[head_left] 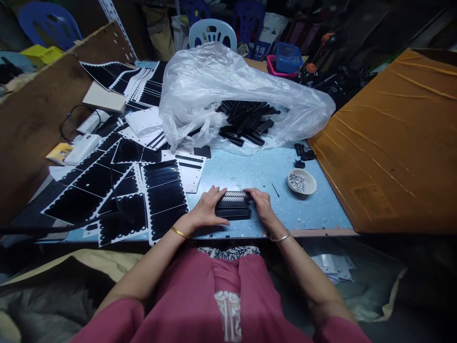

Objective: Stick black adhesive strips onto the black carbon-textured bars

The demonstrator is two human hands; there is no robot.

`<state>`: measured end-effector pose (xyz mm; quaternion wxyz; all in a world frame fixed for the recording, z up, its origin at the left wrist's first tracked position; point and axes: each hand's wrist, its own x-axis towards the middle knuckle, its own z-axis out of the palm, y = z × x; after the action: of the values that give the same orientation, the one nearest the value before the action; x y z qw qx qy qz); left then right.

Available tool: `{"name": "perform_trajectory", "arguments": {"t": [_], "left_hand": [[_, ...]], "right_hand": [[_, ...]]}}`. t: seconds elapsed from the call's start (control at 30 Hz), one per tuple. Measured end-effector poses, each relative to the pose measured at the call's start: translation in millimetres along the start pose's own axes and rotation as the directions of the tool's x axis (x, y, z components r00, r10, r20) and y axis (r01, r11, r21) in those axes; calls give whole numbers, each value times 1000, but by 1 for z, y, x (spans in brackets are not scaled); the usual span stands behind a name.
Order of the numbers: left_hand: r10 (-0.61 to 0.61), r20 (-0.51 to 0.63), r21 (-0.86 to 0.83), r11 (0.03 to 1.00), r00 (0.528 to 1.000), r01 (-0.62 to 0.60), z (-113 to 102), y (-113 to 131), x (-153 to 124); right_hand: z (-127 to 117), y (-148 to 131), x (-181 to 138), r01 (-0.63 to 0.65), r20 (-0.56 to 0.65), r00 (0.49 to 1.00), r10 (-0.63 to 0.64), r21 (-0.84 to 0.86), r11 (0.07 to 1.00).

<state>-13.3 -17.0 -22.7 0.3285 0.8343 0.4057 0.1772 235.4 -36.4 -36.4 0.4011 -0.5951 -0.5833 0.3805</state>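
Observation:
A small row of black strips with a perforated pattern (233, 204) lies side by side on the blue table near its front edge. My left hand (206, 207) grips the left end of the row, its fingers at the far side and its thumb along the near side. At the right end, my right hand (263, 206) closes its bent fingers on the far corner. Right of that hand lies a thin dark pin-like tool (275, 190). A white bowl (311, 183) of small silvery metal pieces stands farther right.
A clear plastic bag (200, 81) spills black elongated parts (250, 119) at the back. Black adhesive-looking sheets (166, 200) cover the left side. Small black parts (304, 152) lie behind the bowl. A large brown taped box (389, 157) borders the right; a brown board (60, 95) borders the left.

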Motion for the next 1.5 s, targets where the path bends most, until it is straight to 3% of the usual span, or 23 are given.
{"name": "perform_trajectory", "arguments": {"t": [0.13, 0.27, 0.37, 0.47, 0.63, 0.8, 0.97, 1.07, 1.17, 1.37, 1.5], "left_hand": [[32, 5, -10, 999, 999, -32, 0, -6, -1], [16, -12, 15, 1000, 1000, -16, -2, -9, 8], [-24, 7, 30, 999, 1000, 24, -5, -10, 11], [-48, -18, 1, 999, 999, 48, -5, -9, 4], [-48, -238, 35, 998, 970, 58, 5, -1, -24], [-15, -393, 115, 991, 919, 65, 15, -5, -40], [-22, -514, 98, 992, 858, 84, 9, -13, -31], [-53, -531, 10, 998, 846, 69, -2, -11, -18], [-106, -516, -103, 993, 850, 61, -12, -8, 1], [-248, -442, -431, 902, 862, 38, -24, -15, 56], [-219, -324, -402, 913, 921, 75, -23, -21, 77]], "right_hand": [[11, 0, -15, 42, -47, 998, -45, -51, 998], [13, 2, 1, 54, -3, 998, -58, -306, 950], [1, 3, 45, 37, 18, 999, -33, -450, 892], [-14, -1, 113, 6, -36, 999, -30, -540, 842], [-15, -12, 223, -42, -73, 997, -6, -633, 773], [-1, -14, 266, -74, -56, 997, 50, -608, 790], [-35, -11, 241, -89, -30, 996, 84, -449, 889], [-63, -8, 198, -119, 25, 991, 133, -295, 948], [-74, -6, 148, -148, 104, 981, 166, -169, 975], [-54, -7, 81, -138, 277, 948, 159, -93, 986], [-34, -5, 62, -73, 326, 938, 122, -158, 985]]}}
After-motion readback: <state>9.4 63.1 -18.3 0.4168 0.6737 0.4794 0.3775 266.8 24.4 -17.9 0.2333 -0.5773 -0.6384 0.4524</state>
